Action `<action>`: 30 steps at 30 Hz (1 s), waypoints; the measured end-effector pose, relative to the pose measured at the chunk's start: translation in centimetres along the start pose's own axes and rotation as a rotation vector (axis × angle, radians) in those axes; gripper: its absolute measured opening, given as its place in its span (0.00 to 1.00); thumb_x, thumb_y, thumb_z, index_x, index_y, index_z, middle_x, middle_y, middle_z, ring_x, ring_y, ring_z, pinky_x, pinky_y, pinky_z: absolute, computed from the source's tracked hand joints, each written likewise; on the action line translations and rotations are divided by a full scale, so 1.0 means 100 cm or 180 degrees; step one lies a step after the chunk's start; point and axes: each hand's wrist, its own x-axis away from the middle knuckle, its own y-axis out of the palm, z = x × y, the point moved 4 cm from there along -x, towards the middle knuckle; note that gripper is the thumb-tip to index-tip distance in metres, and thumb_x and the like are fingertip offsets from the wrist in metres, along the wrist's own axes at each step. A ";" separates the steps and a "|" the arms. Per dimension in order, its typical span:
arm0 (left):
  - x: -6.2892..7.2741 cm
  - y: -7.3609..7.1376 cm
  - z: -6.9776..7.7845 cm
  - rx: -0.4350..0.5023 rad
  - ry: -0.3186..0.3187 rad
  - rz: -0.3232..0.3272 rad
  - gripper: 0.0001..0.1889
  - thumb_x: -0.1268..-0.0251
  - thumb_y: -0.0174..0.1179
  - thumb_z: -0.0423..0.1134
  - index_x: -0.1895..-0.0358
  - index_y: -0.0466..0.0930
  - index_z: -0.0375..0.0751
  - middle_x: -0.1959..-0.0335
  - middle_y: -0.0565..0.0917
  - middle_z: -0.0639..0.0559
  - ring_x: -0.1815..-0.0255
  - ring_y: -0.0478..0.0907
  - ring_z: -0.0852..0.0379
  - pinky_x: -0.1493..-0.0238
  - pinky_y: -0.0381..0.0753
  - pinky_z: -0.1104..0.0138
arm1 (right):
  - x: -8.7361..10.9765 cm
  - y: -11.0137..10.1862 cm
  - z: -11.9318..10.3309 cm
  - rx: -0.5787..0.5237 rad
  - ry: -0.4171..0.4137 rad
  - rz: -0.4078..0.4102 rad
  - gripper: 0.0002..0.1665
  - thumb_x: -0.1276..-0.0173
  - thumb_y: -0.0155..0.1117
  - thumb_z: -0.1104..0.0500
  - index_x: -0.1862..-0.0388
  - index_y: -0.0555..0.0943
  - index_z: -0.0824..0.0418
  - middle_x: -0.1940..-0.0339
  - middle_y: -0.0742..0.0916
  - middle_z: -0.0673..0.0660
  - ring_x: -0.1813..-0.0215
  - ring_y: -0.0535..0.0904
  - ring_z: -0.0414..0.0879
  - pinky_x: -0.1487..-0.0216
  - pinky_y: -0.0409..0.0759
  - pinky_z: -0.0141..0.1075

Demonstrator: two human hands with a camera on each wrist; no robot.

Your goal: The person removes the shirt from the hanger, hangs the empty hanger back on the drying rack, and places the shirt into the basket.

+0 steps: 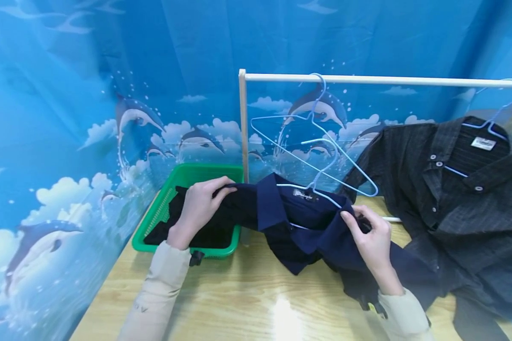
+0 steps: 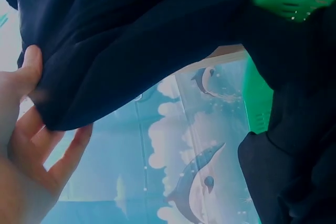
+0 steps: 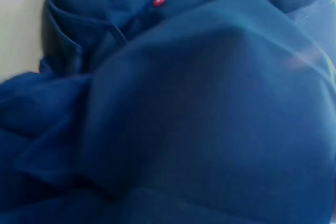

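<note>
A navy collared shirt (image 1: 269, 203) is held up above the table by both hands, with a light-blue wire hanger (image 1: 333, 158) inside its neck opening and the hook standing out. My left hand (image 1: 200, 203) pinches the shirt's shoulder at the left, near the green basket. In the left wrist view, thumb and fingers of the left hand (image 2: 37, 140) hold an edge of the dark cloth. At the other shoulder, beside the collar, my right hand (image 1: 371, 234) grips the fabric near the hanger's arm. Navy cloth (image 3: 210, 103) fills the right wrist view and hides that hand.
A green basket (image 1: 205, 168) with dark clothing (image 1: 211, 234) inside stands at the left on the wooden table (image 1: 239, 298). Behind, a white rail (image 1: 281, 77) carries a bare blue hanger (image 1: 358, 173) and a dark grey shirt (image 1: 482, 199) at the right.
</note>
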 end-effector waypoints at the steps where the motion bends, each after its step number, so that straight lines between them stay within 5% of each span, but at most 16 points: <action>1: 0.002 -0.002 0.000 -0.0018 -0.0013 0.0095 0.06 0.31 0.65 0.43 0.56 0.89 0.50 0.63 0.90 0.53 0.81 0.76 0.61 0.78 0.71 0.66 | -0.002 0.001 -0.001 0.0018 -0.0021 -0.0036 0.12 0.47 0.75 0.78 0.64 0.87 0.70 0.67 0.86 0.42 0.64 0.76 0.26 0.59 0.71 0.18; 9: 0.022 -0.016 -0.005 -0.0168 -0.0416 0.0741 0.07 0.32 0.67 0.45 0.56 0.90 0.50 0.68 0.90 0.51 0.91 0.59 0.63 0.88 0.56 0.65 | -0.012 0.010 -0.009 0.0130 -0.0286 -0.0630 0.32 0.48 0.77 0.77 0.43 0.86 0.61 0.62 0.88 0.56 0.56 0.79 0.30 0.53 0.72 0.20; 13: 0.035 -0.017 -0.012 -0.0205 -0.0640 0.0843 0.08 0.34 0.69 0.47 0.58 0.91 0.49 0.80 0.85 0.52 0.92 0.56 0.63 0.89 0.54 0.65 | -0.008 0.011 -0.008 0.0230 -0.0379 -0.0633 0.27 0.45 0.76 0.75 0.46 0.87 0.60 0.63 0.88 0.55 0.58 0.81 0.37 0.52 0.72 0.21; 18: 0.046 -0.014 -0.020 -0.0112 -0.0749 0.0758 0.08 0.37 0.71 0.48 0.61 0.90 0.50 0.90 0.73 0.56 0.92 0.56 0.65 0.86 0.57 0.66 | -0.004 0.005 -0.005 0.0362 -0.0343 -0.0330 0.17 0.41 0.71 0.77 0.55 0.89 0.64 0.66 0.88 0.59 0.64 0.79 0.41 0.58 0.69 0.21; 23: 0.052 -0.013 -0.026 0.0126 -0.0754 0.0508 0.07 0.29 0.65 0.44 0.55 0.88 0.48 0.84 0.78 0.55 0.88 0.64 0.64 0.81 0.62 0.66 | -0.002 0.001 0.000 0.0437 -0.0293 -0.0188 0.16 0.40 0.70 0.78 0.55 0.89 0.66 0.65 0.88 0.62 0.61 0.78 0.32 0.57 0.68 0.20; 30: 0.056 -0.013 -0.026 0.0129 -0.0541 0.0447 0.05 0.29 0.64 0.39 0.56 0.89 0.48 0.68 0.89 0.52 0.85 0.69 0.64 0.78 0.68 0.67 | -0.006 0.001 0.000 0.0172 -0.0259 -0.0061 0.18 0.46 0.71 0.81 0.59 0.90 0.66 0.68 0.88 0.63 0.60 0.78 0.27 0.57 0.70 0.21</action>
